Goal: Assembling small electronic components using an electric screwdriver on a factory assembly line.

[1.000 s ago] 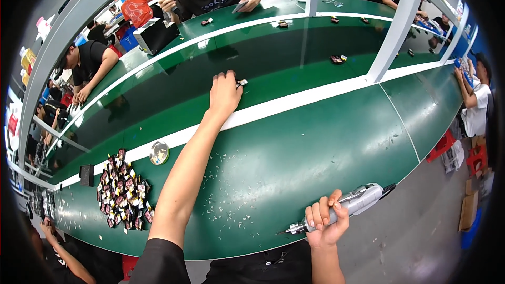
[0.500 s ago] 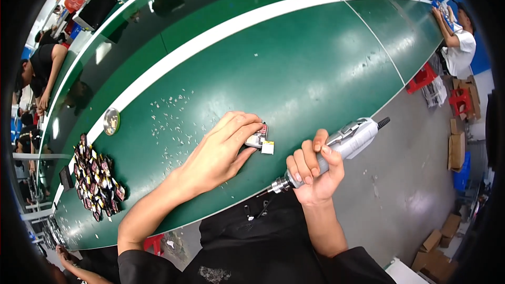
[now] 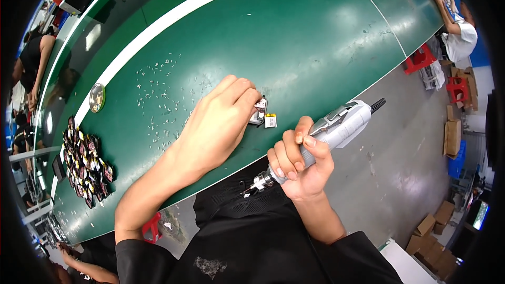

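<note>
Green bench [image 3: 300, 47] is stretching across the head view, bending toward the rim, and a heap of small dark pieces [image 3: 87, 165] is lying on its left part. Beyond the heap, a round dish [image 3: 103, 103] is holding yellowish contents, too small to make out. Just left of the heap, a small black box [image 3: 58, 168] is sitting, its inside not showing. Far right of the heap, past the bench edge, a blue bin [image 3: 456, 162] and a cardboard box [image 3: 453, 137] are standing; their contents are escaping view.

Well to the right of the heap, a small device [image 3: 261, 105] is resting at the fingertips of the left hand [image 3: 221, 121], which is covering part of it. The thumb is hiding, so whether this grip is pinching or only touching, I cannot tell. Just right of the device, on the side away from the heap, a pale block with a yellow end [image 3: 271, 121] is lying. Farther right of the heap, the right hand [image 3: 302, 165] is wrapping its grip firmly around a grey electric screwdriver [image 3: 342, 126], whose thin tip is blurring against dark clothing [image 3: 231, 236].
</note>
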Demonstrator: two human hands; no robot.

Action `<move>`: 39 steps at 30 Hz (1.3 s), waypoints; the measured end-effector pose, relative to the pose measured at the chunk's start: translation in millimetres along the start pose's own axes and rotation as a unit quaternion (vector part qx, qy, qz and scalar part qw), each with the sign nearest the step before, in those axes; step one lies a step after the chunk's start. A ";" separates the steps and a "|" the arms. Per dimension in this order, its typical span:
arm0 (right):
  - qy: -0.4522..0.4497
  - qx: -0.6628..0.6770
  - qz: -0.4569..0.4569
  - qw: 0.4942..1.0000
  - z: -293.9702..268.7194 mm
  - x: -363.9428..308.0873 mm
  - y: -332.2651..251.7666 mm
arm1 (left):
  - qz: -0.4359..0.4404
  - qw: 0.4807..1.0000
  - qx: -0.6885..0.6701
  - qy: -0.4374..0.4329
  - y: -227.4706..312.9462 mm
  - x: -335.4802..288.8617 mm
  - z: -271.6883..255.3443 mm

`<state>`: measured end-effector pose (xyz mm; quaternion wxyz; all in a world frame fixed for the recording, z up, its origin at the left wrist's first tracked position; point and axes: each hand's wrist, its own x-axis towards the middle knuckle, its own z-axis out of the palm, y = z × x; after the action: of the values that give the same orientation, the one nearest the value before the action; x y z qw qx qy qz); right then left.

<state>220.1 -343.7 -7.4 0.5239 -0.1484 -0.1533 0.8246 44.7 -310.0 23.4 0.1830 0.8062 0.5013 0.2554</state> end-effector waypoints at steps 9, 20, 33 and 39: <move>0.081 -0.031 -0.004 0.996 2.4 -5.0 18.5 | 0.106 0.987 0.110 0.047 19.7 -22.5 19.8; -0.048 -0.050 -0.011 0.998 1.6 0.2 -11.3 | 0.107 0.988 0.102 0.038 15.3 -34.1 23.6; -0.125 -0.233 -0.153 0.952 9.7 64.3 -60.3 | 0.160 0.974 0.160 0.017 7.9 -41.5 25.4; -0.122 -0.235 -0.136 0.955 2.9 70.0 -55.7 | 0.141 0.980 0.139 0.013 7.7 -41.5 23.2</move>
<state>236.0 -257.8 12.1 0.5587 -0.1431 -0.4240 0.6983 48.8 -351.7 -0.5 0.0245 0.8832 0.4154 0.2163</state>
